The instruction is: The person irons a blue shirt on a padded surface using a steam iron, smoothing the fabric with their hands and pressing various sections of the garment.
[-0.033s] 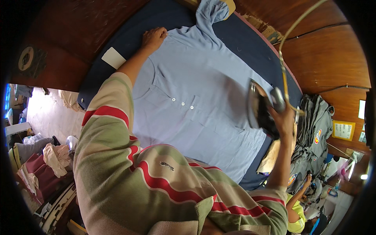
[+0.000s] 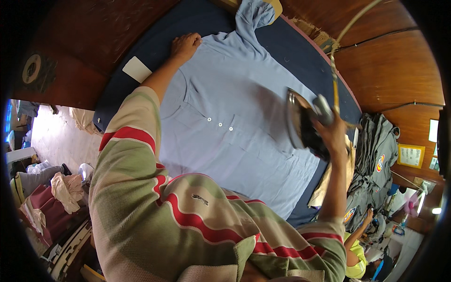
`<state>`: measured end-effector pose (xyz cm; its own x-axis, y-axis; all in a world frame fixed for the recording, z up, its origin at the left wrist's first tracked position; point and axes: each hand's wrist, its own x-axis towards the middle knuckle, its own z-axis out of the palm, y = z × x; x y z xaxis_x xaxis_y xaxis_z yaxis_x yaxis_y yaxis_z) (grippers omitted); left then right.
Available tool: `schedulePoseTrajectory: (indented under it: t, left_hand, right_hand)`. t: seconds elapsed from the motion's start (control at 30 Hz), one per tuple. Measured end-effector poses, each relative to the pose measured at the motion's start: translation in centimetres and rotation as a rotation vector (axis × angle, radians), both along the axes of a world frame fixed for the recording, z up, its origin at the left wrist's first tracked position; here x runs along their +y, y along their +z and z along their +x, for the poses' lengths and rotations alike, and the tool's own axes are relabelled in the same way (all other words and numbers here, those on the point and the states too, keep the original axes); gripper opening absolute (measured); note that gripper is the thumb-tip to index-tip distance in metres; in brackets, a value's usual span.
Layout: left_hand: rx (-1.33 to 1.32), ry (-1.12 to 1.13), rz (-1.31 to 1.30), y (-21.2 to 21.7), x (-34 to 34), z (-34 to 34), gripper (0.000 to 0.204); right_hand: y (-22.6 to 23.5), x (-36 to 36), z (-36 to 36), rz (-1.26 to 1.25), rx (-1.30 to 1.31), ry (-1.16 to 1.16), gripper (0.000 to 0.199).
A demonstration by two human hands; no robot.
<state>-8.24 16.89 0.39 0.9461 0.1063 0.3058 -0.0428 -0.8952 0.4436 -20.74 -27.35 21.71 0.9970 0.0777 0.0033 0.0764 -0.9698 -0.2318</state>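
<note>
The iron [image 2: 306, 129] is blurred, its handle partly hidden by the right hand's [image 2: 334, 134] fingers. Past them, the hose [image 2: 334, 75] runs out of the top edge. To their right, the writing on the sign [image 2: 411, 156] is too small to read. Whether the left hand's [image 2: 186, 45] fingers pinch or press the shirt [image 2: 244, 98] cannot be told; nearer than them, the forearm hides some cloth.

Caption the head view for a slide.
Right hand grips an iron over a blue shirt spread on navy cloth, left hand at the shirt's edge.
</note>
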Motion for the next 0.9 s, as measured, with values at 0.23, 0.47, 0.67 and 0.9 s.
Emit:
schedulePoseTrajectory:
  t: [0.23, 0.47, 0.67, 0.9]
  left_hand:
    - [0.037, 0.010, -0.053, -0.2, 0.1, 0.0, 0.019]
    - [-0.092, 0.014, -0.073, -0.4, -0.3, -0.1, 0.018]
    - [0.070, -0.046, 0.038, 0.7, 1.3, -0.1, 0.020]
    - [-0.073, -0.063, 0.041, 0.2, 1.3, 0.3, 0.020]
  right_hand:
    - [-1.5, 19.2, 7.4, -0.005, 0.090, 0.387, 0.054]
    - [-5.7, 25.2, 11.6, -0.063, 0.096, 0.405, 0.052]
    - [-6.2, 25.1, 11.9, -0.072, 0.116, 0.379, 0.046]
    - [-6.1, 24.4, 12.2, -0.056, 0.110, 0.443, 0.048]
